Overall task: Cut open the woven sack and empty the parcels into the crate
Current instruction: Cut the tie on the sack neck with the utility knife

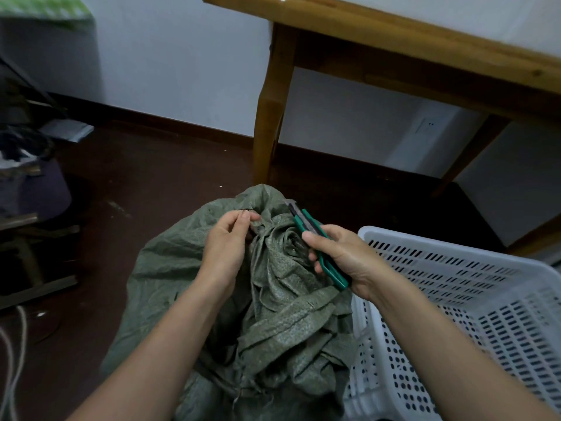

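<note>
Fingers [243, 221] of left hand [226, 244] pinch gathered top of green woven sack [273, 314]. Right hand [346, 256] grips green utility knife [306, 222], tip pointing far-left over sack mouth. White perforated crate [470, 299] touches sack's right side.

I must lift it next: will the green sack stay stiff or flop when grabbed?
Probably floppy: the sack is creased and bunched where the left hand pinches it. Its bulging body suggests weight, so it may sag.
</note>
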